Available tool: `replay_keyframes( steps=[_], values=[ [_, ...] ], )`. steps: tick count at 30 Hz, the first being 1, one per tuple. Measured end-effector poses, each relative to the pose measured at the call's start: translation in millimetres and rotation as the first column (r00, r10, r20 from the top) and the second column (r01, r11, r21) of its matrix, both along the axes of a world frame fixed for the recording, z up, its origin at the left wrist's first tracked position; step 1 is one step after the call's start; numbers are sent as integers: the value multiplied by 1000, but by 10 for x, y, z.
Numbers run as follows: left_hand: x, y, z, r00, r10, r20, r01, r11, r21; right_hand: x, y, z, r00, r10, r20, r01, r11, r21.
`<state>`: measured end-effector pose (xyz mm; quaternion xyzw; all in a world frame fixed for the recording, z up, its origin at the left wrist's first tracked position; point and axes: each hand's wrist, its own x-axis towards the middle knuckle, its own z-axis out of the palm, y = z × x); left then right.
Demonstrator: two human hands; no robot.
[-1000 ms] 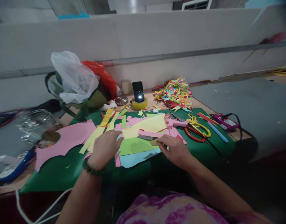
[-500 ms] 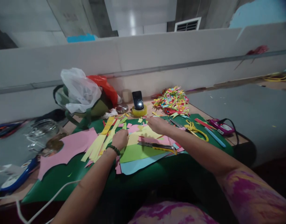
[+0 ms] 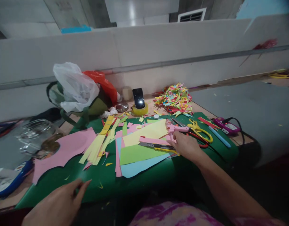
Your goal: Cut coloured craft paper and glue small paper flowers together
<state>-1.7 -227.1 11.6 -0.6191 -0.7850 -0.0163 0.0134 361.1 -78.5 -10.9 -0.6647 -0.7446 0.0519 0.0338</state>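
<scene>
My right hand (image 3: 186, 145) is closed round the grip of a pink glue gun (image 3: 178, 128), whose body lies over the right end of the stacked paper. Just left of that hand, a utility knife (image 3: 156, 146) with a yellow handle rests on green paper (image 3: 137, 153). Beside the glue gun are yellow-handled scissors (image 3: 201, 130) and red-handled scissors (image 3: 204, 145). My left hand (image 3: 58, 199) hangs low at the near left edge of the green mat (image 3: 76, 171), its thumb and fingers apart, with nothing visible in them. Yellow paper strips (image 3: 96, 147) lie beyond it.
A large pink paper sheet (image 3: 66, 146) lies left. Behind stand a bag with white plastic (image 3: 76, 88), a phone (image 3: 138, 98) on a yellow tape roll (image 3: 140, 110), and a heap of paper flowers (image 3: 176, 99). A purple device (image 3: 226, 126) and blue stick (image 3: 220, 137) lie right.
My left hand has drawn back from beside the paper strips to the near left edge. My right hand has moved right and nearer, from above the papers onto the glue gun.
</scene>
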Motion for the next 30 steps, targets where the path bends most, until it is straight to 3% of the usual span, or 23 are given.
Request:
replay_keyframes(
  steps=[1, 3, 6, 9, 13, 17, 20, 25, 28, 30],
  values=[
    [169, 61, 20, 999, -29, -29, 30, 999, 39, -22, 31, -1, 1000, -8, -3, 8, 1000, -30],
    [561, 227, 40, 974, -215, -73, 223, 967, 124, -53, 79, 15, 1000, -7, -11, 6, 997, -78],
    [1063, 491, -41, 903, -428, -32, 429, 903, 19, -24, 132, 56, 1000, -16, -25, 13, 994, -109],
    [1294, 659, -196, 889, -458, -1, 455, 883, -115, 92, 187, 85, 1000, -9, 26, 12, 995, -104],
    [1318, 719, -302, 898, -440, 16, 437, 885, -157, 212, 169, 84, 995, 6, 98, -2, 999, -35],
    [1298, 711, -281, 894, -447, 29, 446, 881, -158, 114, -33, 41, 986, 164, 28, -166, 972, 169],
    [1300, 703, -264, 897, -440, 27, 439, 884, -161, -39, -159, -15, 969, 245, 23, -246, 965, 95],
    [1289, 706, -308, 903, -427, 56, 430, 892, -141, -62, -150, -97, 972, 226, -64, -224, 974, 28],
    [1249, 706, -295, 898, -432, 77, 439, 886, -151, 156, -154, -47, 941, 252, -225, -226, 965, 137],
    [1217, 721, -220, 889, -448, 92, 457, 873, -172, 352, -182, 23, 924, 197, -327, -110, 958, 266]
  ],
)
